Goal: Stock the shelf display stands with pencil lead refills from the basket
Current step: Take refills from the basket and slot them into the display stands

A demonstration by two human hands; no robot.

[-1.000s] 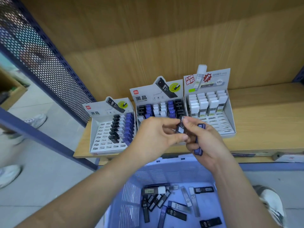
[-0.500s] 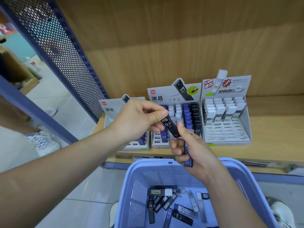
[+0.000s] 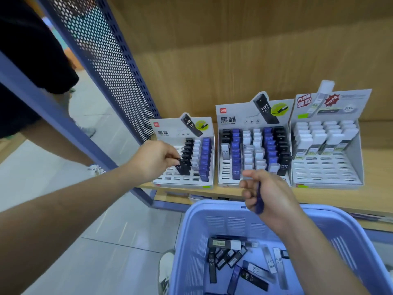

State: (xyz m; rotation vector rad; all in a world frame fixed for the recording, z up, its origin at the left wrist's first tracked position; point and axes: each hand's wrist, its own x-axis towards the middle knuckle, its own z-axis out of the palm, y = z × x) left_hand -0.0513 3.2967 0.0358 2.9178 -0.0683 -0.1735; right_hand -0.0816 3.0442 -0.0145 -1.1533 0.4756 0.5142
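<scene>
A wooden shelf [image 3: 378,167] runs behind the basket [image 3: 212,206], with grey floor tiles [image 3: 106,262] to the basket's left. Three display stands [image 3: 234,118] sit on the shelf. The left hand [image 3: 153,159] pinches one black refill [image 3: 184,167] at the stand farthest left of the basket. The right hand [image 3: 270,192], above the basket's rim, grips one blue refill [image 3: 259,201]. About a dozen loose refills [image 3: 253,279] lie inside.

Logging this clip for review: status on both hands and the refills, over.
Left hand pinches black refill at black column of left stand. Right hand grips blue refill by basket. Nothing blocking the slots.

Wood-grain shelf [image 3: 378,167], slotted plastic basket [image 3: 331,222]
</scene>
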